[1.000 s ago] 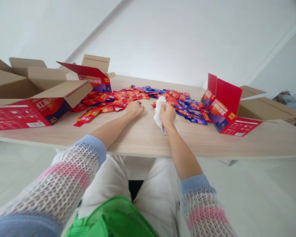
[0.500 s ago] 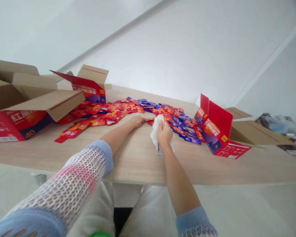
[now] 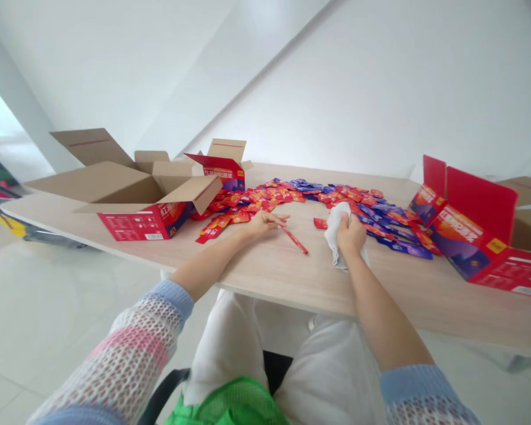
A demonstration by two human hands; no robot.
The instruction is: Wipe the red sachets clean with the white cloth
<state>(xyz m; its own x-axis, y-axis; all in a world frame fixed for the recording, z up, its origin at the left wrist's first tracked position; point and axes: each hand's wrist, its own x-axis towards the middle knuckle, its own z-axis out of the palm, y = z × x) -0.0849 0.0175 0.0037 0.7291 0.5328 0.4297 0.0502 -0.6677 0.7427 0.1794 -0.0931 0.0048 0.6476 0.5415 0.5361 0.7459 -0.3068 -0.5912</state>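
Note:
Between the fingers of my left hand is a slim red sachet, seen edge-on and slanting down to the right above the table. My right hand is closed round a crumpled white cloth, which hangs down towards the tabletop. Just left of the cloth, a red sachet lies partly covered by it. Behind both hands, red and orange sachets and purple-blue sachets form a curved heap.
A large open carton stands at the left, with a smaller open red carton behind it. At the right is another open red carton. The wooden table's front edge runs just above my knees. A white wall rises behind.
My left hand has lifted the red sachet and drawn it away from the cloth. The right hand still grips the cloth. The view has swung left, showing more of the large carton and floor.

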